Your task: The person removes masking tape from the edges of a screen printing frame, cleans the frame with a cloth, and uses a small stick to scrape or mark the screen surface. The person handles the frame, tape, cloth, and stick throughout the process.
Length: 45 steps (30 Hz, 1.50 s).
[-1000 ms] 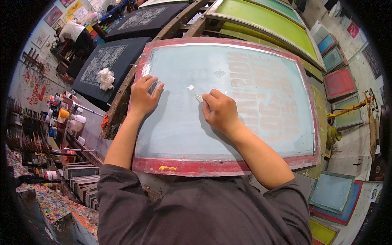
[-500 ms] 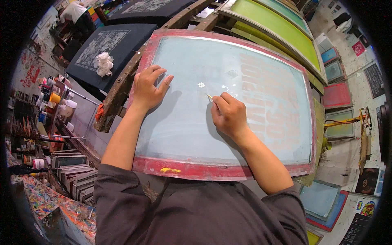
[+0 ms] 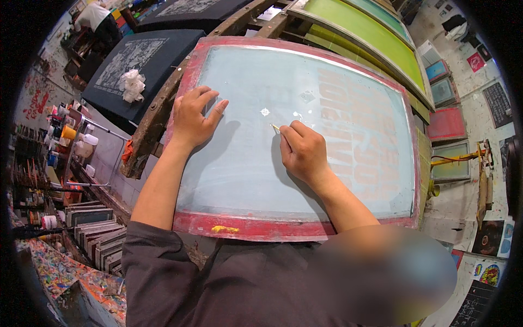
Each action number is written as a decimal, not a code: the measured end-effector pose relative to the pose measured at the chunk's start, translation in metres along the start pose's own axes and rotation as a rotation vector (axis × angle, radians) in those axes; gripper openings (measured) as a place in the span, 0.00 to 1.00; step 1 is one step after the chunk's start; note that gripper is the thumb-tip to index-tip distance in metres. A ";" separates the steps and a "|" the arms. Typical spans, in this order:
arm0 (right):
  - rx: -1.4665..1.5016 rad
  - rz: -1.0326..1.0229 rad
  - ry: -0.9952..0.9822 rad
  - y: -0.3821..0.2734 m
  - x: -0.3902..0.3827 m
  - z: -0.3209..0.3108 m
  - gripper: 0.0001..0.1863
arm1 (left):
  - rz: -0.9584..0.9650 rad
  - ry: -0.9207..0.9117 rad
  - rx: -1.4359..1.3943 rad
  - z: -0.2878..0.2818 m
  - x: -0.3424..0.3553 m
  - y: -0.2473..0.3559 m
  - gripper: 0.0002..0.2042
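A large screen-printing screen (image 3: 234, 174) with a red frame and pale blue mesh lies in front of me. My left hand (image 3: 195, 115) rests at its left side, fingers apart, holding nothing. Over the middle of the mesh, my right hand (image 3: 305, 148) pinches a thin yellowish stick (image 3: 276, 127). The stick's pale tip points left at the mesh; whether it touches is too small to tell. Just above the tip shows a white round registration mark (image 3: 265, 112). Small white spots (image 3: 300, 115) lie above my right hand, and faded pinkish block lettering (image 3: 362, 136) covers the mesh's right part.
Dark printed fabric (image 3: 139, 71) on a board at the left carries a crumpled white wad (image 3: 132, 85). A rusty metal beam (image 3: 143, 143) runs beside the screen. Yellow-green screens (image 3: 365, 38) stand beyond it. Narrow frames (image 3: 103, 240) are racked at lower left. A person (image 3: 97, 19) bends at far left.
The view has shifted slightly. My right hand still pinches the stick near the registration mark, and my left hand stays at the screen's left side. A blurred patch now covers the lower right.
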State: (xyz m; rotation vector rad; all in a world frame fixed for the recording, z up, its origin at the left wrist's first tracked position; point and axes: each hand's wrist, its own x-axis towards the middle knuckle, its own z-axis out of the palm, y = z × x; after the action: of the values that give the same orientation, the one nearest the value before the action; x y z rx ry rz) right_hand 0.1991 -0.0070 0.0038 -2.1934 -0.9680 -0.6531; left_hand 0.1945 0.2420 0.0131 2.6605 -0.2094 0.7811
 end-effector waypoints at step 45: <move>-0.002 0.069 0.004 -0.003 0.000 -0.001 0.06 | -0.004 0.035 -0.006 0.003 -0.001 -0.003 0.16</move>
State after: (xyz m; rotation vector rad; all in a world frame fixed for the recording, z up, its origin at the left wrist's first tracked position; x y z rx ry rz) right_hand 0.1965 -0.0060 0.0055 -2.2162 -0.8858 -0.6267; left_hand 0.1961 0.2441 0.0097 2.6386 -0.1967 0.8239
